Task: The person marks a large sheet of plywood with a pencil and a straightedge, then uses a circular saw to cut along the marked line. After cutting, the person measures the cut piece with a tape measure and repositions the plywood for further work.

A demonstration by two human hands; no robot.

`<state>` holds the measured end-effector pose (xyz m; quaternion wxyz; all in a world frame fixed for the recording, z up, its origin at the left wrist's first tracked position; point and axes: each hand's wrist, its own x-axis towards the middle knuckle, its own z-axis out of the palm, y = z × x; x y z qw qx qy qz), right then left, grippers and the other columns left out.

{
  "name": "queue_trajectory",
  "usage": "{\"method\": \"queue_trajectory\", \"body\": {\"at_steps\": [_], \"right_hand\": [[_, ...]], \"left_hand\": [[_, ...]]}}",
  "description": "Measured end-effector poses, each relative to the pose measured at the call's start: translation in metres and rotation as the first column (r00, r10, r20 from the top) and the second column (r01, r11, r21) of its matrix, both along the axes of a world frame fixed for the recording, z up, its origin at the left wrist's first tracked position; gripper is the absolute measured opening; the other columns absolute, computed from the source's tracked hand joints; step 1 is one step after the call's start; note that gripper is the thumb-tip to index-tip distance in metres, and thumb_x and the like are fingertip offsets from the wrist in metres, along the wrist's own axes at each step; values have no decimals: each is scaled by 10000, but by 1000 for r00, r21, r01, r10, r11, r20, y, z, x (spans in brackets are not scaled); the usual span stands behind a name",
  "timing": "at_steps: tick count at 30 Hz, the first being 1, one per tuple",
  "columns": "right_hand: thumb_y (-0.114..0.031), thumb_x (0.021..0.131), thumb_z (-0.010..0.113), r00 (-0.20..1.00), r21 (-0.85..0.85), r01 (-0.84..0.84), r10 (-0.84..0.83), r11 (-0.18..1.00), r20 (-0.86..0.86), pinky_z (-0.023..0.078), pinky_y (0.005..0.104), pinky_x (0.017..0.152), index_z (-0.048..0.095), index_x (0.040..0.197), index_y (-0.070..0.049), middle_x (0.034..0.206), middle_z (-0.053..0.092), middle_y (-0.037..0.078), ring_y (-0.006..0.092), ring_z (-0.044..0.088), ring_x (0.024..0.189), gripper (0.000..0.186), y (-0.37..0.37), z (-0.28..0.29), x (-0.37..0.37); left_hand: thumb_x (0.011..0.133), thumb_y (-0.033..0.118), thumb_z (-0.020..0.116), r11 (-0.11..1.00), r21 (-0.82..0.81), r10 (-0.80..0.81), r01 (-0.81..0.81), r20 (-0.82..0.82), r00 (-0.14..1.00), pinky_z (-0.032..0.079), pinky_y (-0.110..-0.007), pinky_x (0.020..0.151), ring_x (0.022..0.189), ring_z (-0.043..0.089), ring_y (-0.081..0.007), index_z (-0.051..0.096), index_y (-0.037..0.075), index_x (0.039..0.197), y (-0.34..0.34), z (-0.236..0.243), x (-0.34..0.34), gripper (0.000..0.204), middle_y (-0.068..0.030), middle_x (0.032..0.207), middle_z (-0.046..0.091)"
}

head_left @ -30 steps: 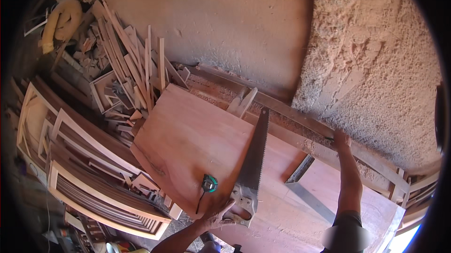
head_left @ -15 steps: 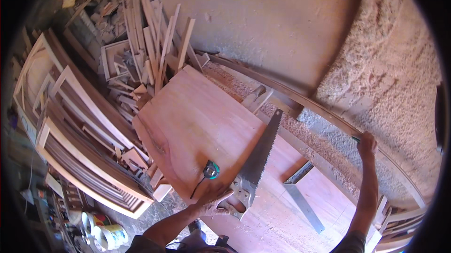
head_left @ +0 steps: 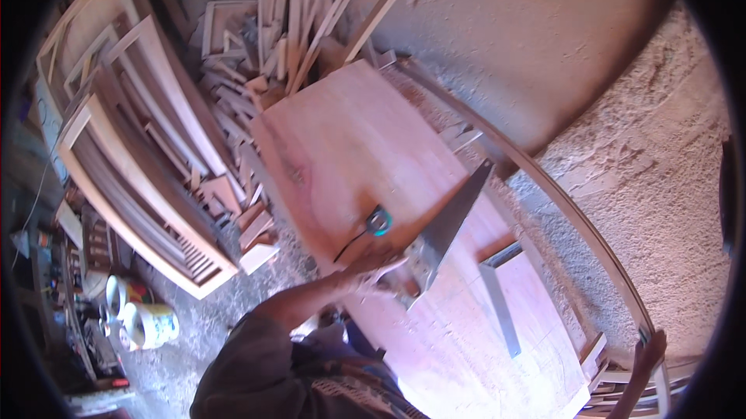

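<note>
My left hand [head_left: 374, 270] lies palm down with its fingers stretched out beside the handle of a handsaw [head_left: 452, 221], over the wide reddish wooden board [head_left: 326, 139]. The saw's blade slants away toward the board's far edge. Just beyond that hand is a tape measure [head_left: 378, 221] with a dark strap. A try square [head_left: 501, 302] with a metal blade rests farther right on the board. Out at the far right, my right hand [head_left: 651, 347] is closed around a long, thin wooden strip [head_left: 579, 221]; a small object at its fingers is too blurred to name.
Wooden frames [head_left: 148, 193] lean in a stack at left. Offcuts and sticks [head_left: 311, 22] are heaped at the back, by a large upright panel [head_left: 497, 38]. Rough wall [head_left: 645, 170] borders the right side. White buckets [head_left: 148, 326] stand on the floor at lower left.
My right hand has moved toward the near right end of the strip. The view has shifted; the saw, tape measure and square keep their places on the board, my left hand still beside the saw handle.
</note>
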<state>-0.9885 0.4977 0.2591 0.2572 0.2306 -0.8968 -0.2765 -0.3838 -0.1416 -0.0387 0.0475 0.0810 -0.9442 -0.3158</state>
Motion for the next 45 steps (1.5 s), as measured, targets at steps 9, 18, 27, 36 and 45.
{"method": "queue_trajectory", "body": {"at_steps": [9,18,27,36,45], "right_hand": [[-503,909,625,939,288,-154,231,945,-254,487,394,555,704,879,-140,757,641,21,221,615,628,373,89,44,326],[-495,859,661,997,-49,-60,57,997,-48,447,384,464,665,737,-151,632,611,56,274,600,554,365,168,-23,506],[-202,836,685,850,-428,-192,367,883,377,555,455,765,679,1005,-98,921,717,108,318,665,771,198,146,-143,547],[-213,637,787,520,-472,-54,428,880,739,499,526,748,550,1124,-77,900,628,162,398,620,846,559,83,-244,535],[-243,668,841,438,-352,-5,318,936,841,519,531,723,539,1230,-138,1024,613,162,410,648,921,647,52,-262,500]], "left_hand": [[1002,510,543,432,899,305,-68,-75,950,431,-470,1093,1355,473,-336,304,23,1531,135,64,-101,758,-226,1497,427],[767,829,588,-600,782,216,167,-42,976,342,-570,1113,1272,527,-333,393,70,1447,251,139,-174,1038,-202,1358,537],[819,663,705,8,998,569,60,-54,821,610,-320,595,684,594,-71,543,72,1224,189,117,-35,734,14,852,564],[969,497,605,-99,813,767,-574,430,476,615,-368,585,731,689,-182,601,56,1145,158,0,93,475,-59,872,642],[1016,458,527,20,721,690,-693,491,531,519,-331,364,490,666,-249,586,-16,1092,110,-42,71,484,-140,661,640]]}}
